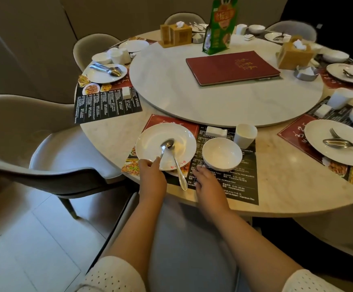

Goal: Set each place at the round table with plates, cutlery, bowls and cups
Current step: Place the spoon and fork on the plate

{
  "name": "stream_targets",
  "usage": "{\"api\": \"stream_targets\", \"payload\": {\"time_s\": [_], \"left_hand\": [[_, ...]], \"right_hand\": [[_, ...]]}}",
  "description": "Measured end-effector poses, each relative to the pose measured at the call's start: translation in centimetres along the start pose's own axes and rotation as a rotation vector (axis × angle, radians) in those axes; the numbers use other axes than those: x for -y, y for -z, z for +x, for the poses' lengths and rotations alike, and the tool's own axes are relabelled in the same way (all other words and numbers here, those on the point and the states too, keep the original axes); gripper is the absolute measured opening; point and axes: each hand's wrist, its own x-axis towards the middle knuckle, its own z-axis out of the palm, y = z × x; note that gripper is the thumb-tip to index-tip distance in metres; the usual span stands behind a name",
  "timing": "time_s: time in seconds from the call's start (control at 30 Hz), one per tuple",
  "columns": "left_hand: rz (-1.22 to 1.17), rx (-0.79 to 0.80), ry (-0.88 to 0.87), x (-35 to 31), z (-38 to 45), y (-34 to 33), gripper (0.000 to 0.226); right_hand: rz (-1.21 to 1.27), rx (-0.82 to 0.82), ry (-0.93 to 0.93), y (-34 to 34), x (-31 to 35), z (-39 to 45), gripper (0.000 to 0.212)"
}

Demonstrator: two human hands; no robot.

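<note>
In front of me a white plate (150,137) lies on a printed placemat (234,186) at the near edge of the round table (112,140). My left hand (150,172) pinches the plate's near rim. A metal spoon (176,161) rests across the plate, bowl up, its handle overhanging toward me. My right hand (206,183) lies flat on the placemat beside the spoon handle, fingers apart, holding nothing. To the right stand a white bowl (221,153), a white cup (245,135) and a small white rest (216,131).
A marble turntable (171,85) carries a red menu (232,67), a green bag (219,26) and wooden tissue boxes (176,34). Other places with plates and cutlery lie left (106,73) and right (337,142). Padded chairs (51,148) ring the table.
</note>
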Motion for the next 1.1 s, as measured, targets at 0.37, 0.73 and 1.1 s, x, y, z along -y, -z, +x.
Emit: {"api": "stream_targets", "payload": {"time_s": [0.37, 0.73, 1.1], "left_hand": [[0.093, 0.063, -0.071, 0.2, -0.7, 1.6, 0.04], [-0.116, 0.099, 0.012, 4.0, 0.3, 4.0, 0.049], [-0.375, 0.366, 0.004, 9.9, 4.6, 12.9, 0.029]], "right_hand": [[0.019, 0.073, -0.003, 0.4, -0.3, 0.5, 0.046], [0.055, 0.047, -0.148, 0.8, 1.7, 0.6, 0.059], [0.174, -0.556, -0.278, -5.1, 15.3, -1.5, 0.031]]}}
